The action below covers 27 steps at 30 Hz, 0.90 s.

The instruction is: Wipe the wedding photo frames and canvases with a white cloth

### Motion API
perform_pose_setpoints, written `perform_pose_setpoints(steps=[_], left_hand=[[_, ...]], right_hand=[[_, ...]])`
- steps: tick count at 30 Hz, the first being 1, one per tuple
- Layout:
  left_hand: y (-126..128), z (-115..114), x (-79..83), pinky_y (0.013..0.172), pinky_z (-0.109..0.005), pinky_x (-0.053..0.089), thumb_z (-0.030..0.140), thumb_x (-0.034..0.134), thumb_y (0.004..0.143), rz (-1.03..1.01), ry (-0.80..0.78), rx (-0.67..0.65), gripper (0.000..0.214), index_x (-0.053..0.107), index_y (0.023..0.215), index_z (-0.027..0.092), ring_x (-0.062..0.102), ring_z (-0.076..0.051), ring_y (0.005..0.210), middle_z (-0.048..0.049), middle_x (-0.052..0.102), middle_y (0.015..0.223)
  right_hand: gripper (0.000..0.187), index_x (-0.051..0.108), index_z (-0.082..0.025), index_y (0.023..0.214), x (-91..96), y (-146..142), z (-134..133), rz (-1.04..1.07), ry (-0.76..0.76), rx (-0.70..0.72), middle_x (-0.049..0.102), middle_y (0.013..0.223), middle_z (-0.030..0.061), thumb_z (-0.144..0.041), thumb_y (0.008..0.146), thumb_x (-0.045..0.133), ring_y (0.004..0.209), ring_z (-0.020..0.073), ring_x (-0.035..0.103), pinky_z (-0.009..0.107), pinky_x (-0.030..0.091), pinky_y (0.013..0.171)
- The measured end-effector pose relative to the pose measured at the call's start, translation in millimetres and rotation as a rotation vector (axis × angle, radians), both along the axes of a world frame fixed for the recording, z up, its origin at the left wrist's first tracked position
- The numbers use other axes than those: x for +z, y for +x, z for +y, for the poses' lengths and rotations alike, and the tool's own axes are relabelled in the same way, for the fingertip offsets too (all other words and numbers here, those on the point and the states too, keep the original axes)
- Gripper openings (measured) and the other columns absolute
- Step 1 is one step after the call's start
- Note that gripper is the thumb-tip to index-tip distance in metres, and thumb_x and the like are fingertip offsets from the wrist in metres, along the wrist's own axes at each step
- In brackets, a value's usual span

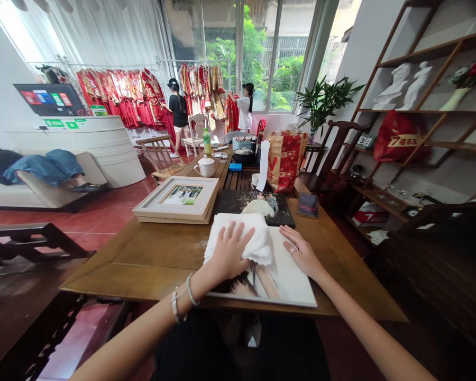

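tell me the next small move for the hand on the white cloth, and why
Probably draw the left hand, pressing the folded white towelling cloth, toward the near edge of the large glossy photo print. The cloth sits at the print's far end, its near part lies uncovered, and the right hand rests flat on it, seemingly steadying it.

Daylight floods through tall windows (262, 53) and white curtains (103, 32) onto a red tiled floor (103, 217). A rack of red garments (122, 95) lines the far wall; wooden shelves (420, 121) stand right, a curved white counter (103, 148) left, a potted plant (321, 100) between
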<state>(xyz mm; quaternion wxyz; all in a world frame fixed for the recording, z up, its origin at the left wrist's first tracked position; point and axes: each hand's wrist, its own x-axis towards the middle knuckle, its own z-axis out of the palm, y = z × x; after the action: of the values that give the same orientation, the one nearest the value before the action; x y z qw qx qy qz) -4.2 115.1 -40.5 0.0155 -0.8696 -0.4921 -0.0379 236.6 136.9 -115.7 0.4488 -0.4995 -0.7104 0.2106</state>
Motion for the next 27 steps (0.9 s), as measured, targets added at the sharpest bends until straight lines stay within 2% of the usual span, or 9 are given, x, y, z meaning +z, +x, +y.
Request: perform_pose_setpoints(steps=[4, 12, 16, 20, 23, 27], left_hand=[[-5, -13, 0.8, 0.106, -0.053, 0.014, 0.023, 0.052, 0.071, -0.008, -0.02, 0.011, 0.077, 0.024, 0.142, 0.022, 0.012, -0.033, 0.135, -0.0125, 0.023, 0.148], [-16, -82, 9.0, 0.108, -0.053, 0.003, 0.013, 0.049, 0.054, -0.014, -0.207, 0.049, 0.095, 0.02, 0.143, 0.024, -0.004, -0.031, 0.137, -0.0067, 0.008, 0.152], [-21, -98, 7.2, 0.108, -0.053, 0.001, 0.012, 0.048, 0.049, -0.03, -0.229, 0.024, 0.1, 0.018, 0.144, 0.027, -0.008, -0.03, 0.136, -0.0038, 0.004, 0.152], [-24, -78, 6.8, 0.108, -0.052, 0.005, 0.014, 0.05, 0.054, -0.032, -0.211, -0.007, 0.095, 0.02, 0.143, 0.028, -0.002, -0.03, 0.137, -0.0038, 0.008, 0.152], [-23, -44, 6.7, 0.108, -0.051, 0.009, 0.017, 0.05, 0.063, -0.027, -0.158, -0.011, 0.085, 0.023, 0.142, 0.027, 0.004, -0.03, 0.137, -0.0052, 0.014, 0.151], [-20, 1, 3.3, 0.106, -0.05, 0.015, 0.021, 0.048, 0.074, -0.029, -0.086, 0.057, 0.071, 0.026, 0.141, 0.026, 0.011, -0.03, 0.136, -0.0073, 0.022, 0.149]], right_hand=[[0.038, 0.059, -0.024, 0.119, 0.1, -1, -1, 0.015, 0.001, 0.001, 0.052, 0.133, 0.0094, -0.036, 0.085, 0.048, 0.129, 0.0255, 0.039, 0.051, 0.026, 0.109], [0.038, 0.059, -0.024, 0.119, -1.5, 0, 0, -0.006, -0.006, -0.009, 0.053, 0.132, 0.0083, -0.027, 0.083, 0.048, 0.129, 0.0242, 0.04, 0.051, 0.026, 0.109], [0.038, 0.059, -0.022, 0.119, -1.5, -1, 0, -0.01, -0.004, -0.013, 0.053, 0.132, 0.0091, -0.025, 0.083, 0.047, 0.129, 0.0241, 0.04, 0.05, 0.026, 0.109], [0.038, 0.06, -0.021, 0.118, -0.4, -1, 0, -0.009, -0.007, -0.016, 0.053, 0.131, 0.0097, -0.026, 0.083, 0.047, 0.129, 0.0243, 0.04, 0.05, 0.026, 0.109], [0.037, 0.06, -0.022, 0.117, 0.6, -1, -1, 0.001, -0.009, -0.016, 0.053, 0.131, 0.0098, -0.029, 0.083, 0.048, 0.129, 0.0245, 0.04, 0.05, 0.026, 0.109], [0.036, 0.061, -0.025, 0.117, 0.9, -1, -1, 0.035, 0.006, -0.008, 0.053, 0.131, 0.0085, -0.033, 0.084, 0.049, 0.128, 0.0244, 0.04, 0.05, 0.025, 0.109]])
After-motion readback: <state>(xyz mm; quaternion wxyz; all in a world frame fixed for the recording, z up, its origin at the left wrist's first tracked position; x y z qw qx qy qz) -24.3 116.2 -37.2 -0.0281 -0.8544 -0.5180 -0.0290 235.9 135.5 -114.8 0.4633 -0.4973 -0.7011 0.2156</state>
